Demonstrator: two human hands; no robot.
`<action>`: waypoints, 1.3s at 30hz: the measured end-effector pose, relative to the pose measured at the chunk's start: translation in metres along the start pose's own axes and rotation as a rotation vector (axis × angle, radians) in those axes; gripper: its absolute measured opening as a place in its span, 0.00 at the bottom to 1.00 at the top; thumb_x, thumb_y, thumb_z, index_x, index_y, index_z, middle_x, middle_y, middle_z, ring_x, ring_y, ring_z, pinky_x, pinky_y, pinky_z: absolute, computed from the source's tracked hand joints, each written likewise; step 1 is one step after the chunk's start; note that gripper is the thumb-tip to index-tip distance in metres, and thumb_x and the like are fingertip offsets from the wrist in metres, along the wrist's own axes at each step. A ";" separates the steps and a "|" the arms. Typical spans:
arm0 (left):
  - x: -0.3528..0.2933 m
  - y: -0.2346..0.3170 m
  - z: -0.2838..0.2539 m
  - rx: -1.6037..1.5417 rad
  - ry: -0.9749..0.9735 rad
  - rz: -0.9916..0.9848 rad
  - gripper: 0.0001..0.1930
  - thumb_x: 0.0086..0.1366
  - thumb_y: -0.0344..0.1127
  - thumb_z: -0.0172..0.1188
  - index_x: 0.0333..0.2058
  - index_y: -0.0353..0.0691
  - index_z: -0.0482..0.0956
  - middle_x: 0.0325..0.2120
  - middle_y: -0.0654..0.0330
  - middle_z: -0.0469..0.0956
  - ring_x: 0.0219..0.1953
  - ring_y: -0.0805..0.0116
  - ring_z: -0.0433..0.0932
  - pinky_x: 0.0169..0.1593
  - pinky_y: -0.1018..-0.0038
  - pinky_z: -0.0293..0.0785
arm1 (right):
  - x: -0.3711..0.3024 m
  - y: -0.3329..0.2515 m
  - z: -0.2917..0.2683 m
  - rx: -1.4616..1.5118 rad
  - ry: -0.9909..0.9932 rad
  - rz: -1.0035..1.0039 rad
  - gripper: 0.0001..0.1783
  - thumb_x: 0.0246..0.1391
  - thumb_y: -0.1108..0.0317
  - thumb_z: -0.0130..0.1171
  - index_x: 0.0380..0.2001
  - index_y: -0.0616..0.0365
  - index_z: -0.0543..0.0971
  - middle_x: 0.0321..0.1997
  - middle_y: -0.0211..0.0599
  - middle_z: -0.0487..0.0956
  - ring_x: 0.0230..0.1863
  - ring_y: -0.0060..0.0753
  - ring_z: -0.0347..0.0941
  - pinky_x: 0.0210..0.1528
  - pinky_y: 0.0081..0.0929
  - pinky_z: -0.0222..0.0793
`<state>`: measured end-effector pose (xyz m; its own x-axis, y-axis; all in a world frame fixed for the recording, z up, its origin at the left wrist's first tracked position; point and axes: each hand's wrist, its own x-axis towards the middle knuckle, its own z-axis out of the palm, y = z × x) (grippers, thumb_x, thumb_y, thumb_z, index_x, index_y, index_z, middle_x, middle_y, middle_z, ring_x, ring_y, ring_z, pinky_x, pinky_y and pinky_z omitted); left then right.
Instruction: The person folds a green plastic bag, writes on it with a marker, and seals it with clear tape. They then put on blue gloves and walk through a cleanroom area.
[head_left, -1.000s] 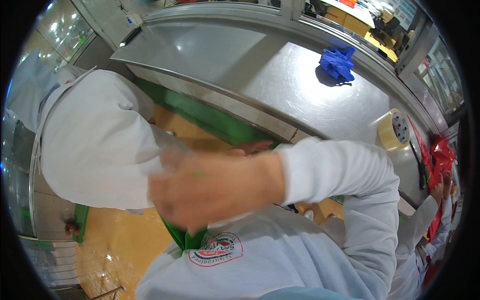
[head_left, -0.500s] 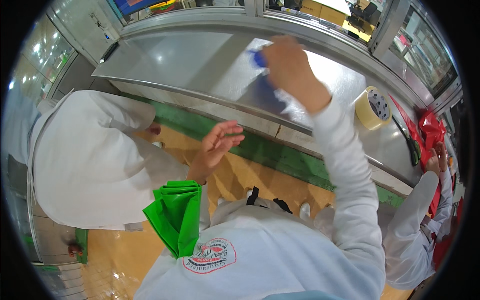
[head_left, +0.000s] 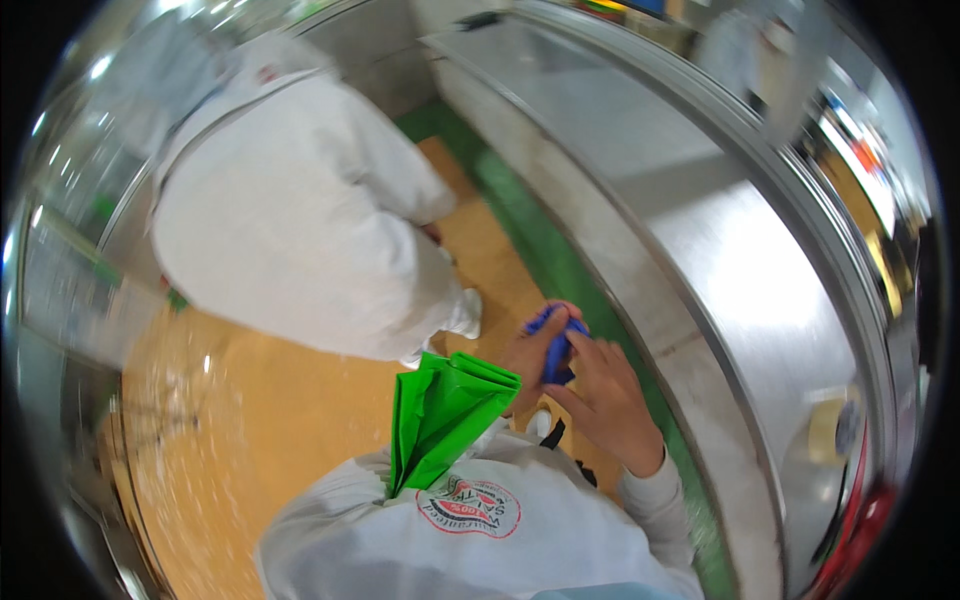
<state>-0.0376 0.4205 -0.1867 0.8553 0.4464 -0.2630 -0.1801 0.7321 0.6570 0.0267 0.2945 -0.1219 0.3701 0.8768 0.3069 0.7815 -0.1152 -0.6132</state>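
Observation:
A crumpled piece of thin blue material (head_left: 558, 352) is between my two hands, in front of my body; whether it is cloth or plastic I cannot make out. My left hand (head_left: 526, 362) is closed round it, the thumb lying over it. From the right, my right hand (head_left: 605, 400) pinches the same piece with its fingertips. A folded sheet of shiny green plastic (head_left: 450, 415) sticks up at my left upper arm, over the white sleeve and partly hiding my left forearm.
A long metal counter (head_left: 640, 140) runs along my right. On it lie a wide roll of tape (head_left: 830, 428) and red plastic (head_left: 860, 540) near the right rim. A person in white (head_left: 290, 200) stands ahead on the left, on the orange floor (head_left: 250, 420).
My right hand has come off the counter with the blue piece, down to my left hand, which has closed on it. The view has turned left, putting the counter on the right.

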 end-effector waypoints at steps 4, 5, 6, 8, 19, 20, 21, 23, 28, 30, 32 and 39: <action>-0.021 -0.011 -0.006 0.130 0.171 0.195 0.07 0.70 0.39 0.52 0.39 0.44 0.73 0.24 0.69 0.69 0.20 0.83 0.65 0.22 0.85 0.60 | -0.038 0.041 0.013 0.870 -0.302 0.424 0.28 0.42 0.79 0.61 0.50 0.56 0.68 0.36 0.28 0.63 0.36 0.27 0.63 0.39 0.26 0.62; -0.030 -0.007 -0.013 0.139 0.246 0.231 0.07 0.70 0.39 0.52 0.39 0.43 0.73 0.23 0.69 0.67 0.20 0.83 0.63 0.22 0.85 0.59 | -0.044 0.043 0.019 1.042 -0.286 0.477 0.27 0.42 0.81 0.58 0.49 0.55 0.67 0.36 0.28 0.61 0.36 0.26 0.62 0.39 0.25 0.61; -0.038 -0.002 -0.020 0.148 0.320 0.263 0.07 0.70 0.38 0.52 0.39 0.43 0.73 0.22 0.70 0.66 0.19 0.84 0.62 0.21 0.86 0.58 | -0.050 0.045 0.025 1.211 -0.267 0.538 0.26 0.42 0.82 0.55 0.48 0.54 0.66 0.36 0.27 0.60 0.36 0.24 0.61 0.39 0.24 0.60; -0.052 0.003 -0.045 0.077 0.155 0.332 0.14 0.71 0.44 0.50 0.28 0.42 0.69 0.20 0.68 0.62 0.19 0.81 0.59 0.23 0.83 0.55 | -0.064 0.061 0.044 1.250 -0.116 0.506 0.23 0.42 0.84 0.49 0.43 0.52 0.63 0.36 0.28 0.59 0.36 0.24 0.59 0.40 0.23 0.59; -0.166 0.044 -0.083 0.666 -0.033 0.388 0.08 0.67 0.33 0.55 0.32 0.35 0.78 0.23 0.61 0.75 0.26 0.79 0.70 0.29 0.79 0.67 | -0.047 -0.075 0.103 1.175 0.054 0.254 0.19 0.49 0.84 0.40 0.44 0.54 0.61 0.42 0.32 0.64 0.40 0.23 0.59 0.46 0.21 0.57; -0.186 0.048 -0.091 0.710 -0.049 0.443 0.07 0.65 0.30 0.57 0.37 0.34 0.80 0.24 0.61 0.77 0.27 0.79 0.72 0.30 0.79 0.69 | -0.053 -0.092 0.118 1.157 0.044 0.227 0.18 0.53 0.83 0.41 0.47 0.55 0.61 0.44 0.33 0.65 0.42 0.24 0.61 0.48 0.21 0.58; -0.196 0.044 -0.107 0.783 -0.104 0.700 0.11 0.61 0.26 0.60 0.44 0.36 0.80 0.28 0.59 0.78 0.30 0.74 0.76 0.34 0.76 0.73 | -0.059 -0.110 0.131 1.141 0.041 0.201 0.18 0.57 0.82 0.42 0.50 0.56 0.62 0.47 0.34 0.67 0.45 0.24 0.63 0.50 0.22 0.59; -0.236 0.056 -0.139 0.953 -0.061 0.826 0.14 0.58 0.25 0.62 0.44 0.38 0.80 0.32 0.58 0.78 0.32 0.69 0.78 0.36 0.75 0.74 | -0.070 -0.153 0.164 1.264 -0.049 0.257 0.18 0.63 0.74 0.44 0.56 0.58 0.60 0.53 0.37 0.68 0.52 0.27 0.64 0.56 0.26 0.59; -0.358 0.078 -0.219 1.070 0.241 0.832 0.15 0.53 0.24 0.65 0.41 0.41 0.81 0.36 0.57 0.77 0.34 0.62 0.79 0.38 0.73 0.75 | -0.104 -0.241 0.261 1.324 -0.437 0.404 0.28 0.69 0.58 0.41 0.66 0.57 0.54 0.59 0.36 0.67 0.60 0.30 0.64 0.62 0.31 0.58; -0.419 0.068 -0.273 1.074 0.335 0.858 0.13 0.52 0.23 0.65 0.38 0.40 0.81 0.35 0.57 0.77 0.34 0.62 0.79 0.37 0.73 0.75 | -0.134 -0.286 0.310 1.340 -0.569 0.409 0.29 0.68 0.54 0.40 0.66 0.57 0.56 0.58 0.35 0.68 0.57 0.28 0.65 0.61 0.30 0.59; -0.478 0.067 -0.302 1.021 0.457 0.834 0.09 0.53 0.23 0.65 0.35 0.36 0.80 0.35 0.56 0.78 0.34 0.65 0.79 0.36 0.74 0.75 | -0.146 -0.324 0.350 1.345 -0.735 0.375 0.28 0.69 0.52 0.38 0.64 0.57 0.59 0.60 0.36 0.67 0.58 0.28 0.64 0.60 0.29 0.60; -0.582 0.051 -0.314 0.394 0.984 0.986 0.02 0.61 0.26 0.62 0.33 0.35 0.78 0.28 0.61 0.80 0.32 0.76 0.77 0.36 0.77 0.75 | -0.161 -0.415 0.399 1.192 -0.900 -0.089 0.18 0.66 0.62 0.46 0.52 0.64 0.69 0.49 0.41 0.71 0.45 0.30 0.69 0.47 0.29 0.69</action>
<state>-0.6973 0.3596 -0.2215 -0.2390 0.9610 0.1395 -0.2054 -0.1904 0.9600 -0.5579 0.3874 -0.2070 -0.4271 0.8979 0.1067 -0.2383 0.0020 -0.9712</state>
